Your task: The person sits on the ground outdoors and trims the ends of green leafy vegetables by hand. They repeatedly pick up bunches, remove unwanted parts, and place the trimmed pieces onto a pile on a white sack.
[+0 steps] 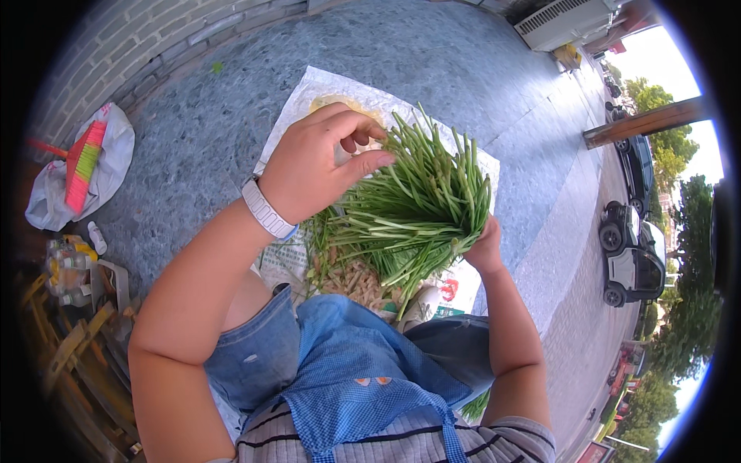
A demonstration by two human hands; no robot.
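Note:
A thick bunch of green chives (pixel 432 197) fans out in front of me, its stalk ends spread toward the upper left. My right hand (pixel 485 245) is closed round the bunch at its right side; the chives hide part of the fingers. My left hand (pixel 328 158), with a pale watch band (pixel 265 210) on the wrist, hovers beside the stalk ends. Its fingers are curled and its thumb stands apart, with nothing visible between them. Below the bunch, loose trimmings (pixel 359 282) lie in a heap on a white woven sack (pixel 471 285) spread over the ground.
A pink broom (pixel 83 166) lies on a white plastic bag (pixel 116 147) at the left, near plastic bottles (pixel 69 266) and wooden furniture (pixel 73 347). More green stalks (pixel 476 407) lie beside my right leg. Parked vehicles (pixel 634 255) stand far right, past a post (pixel 648 122).

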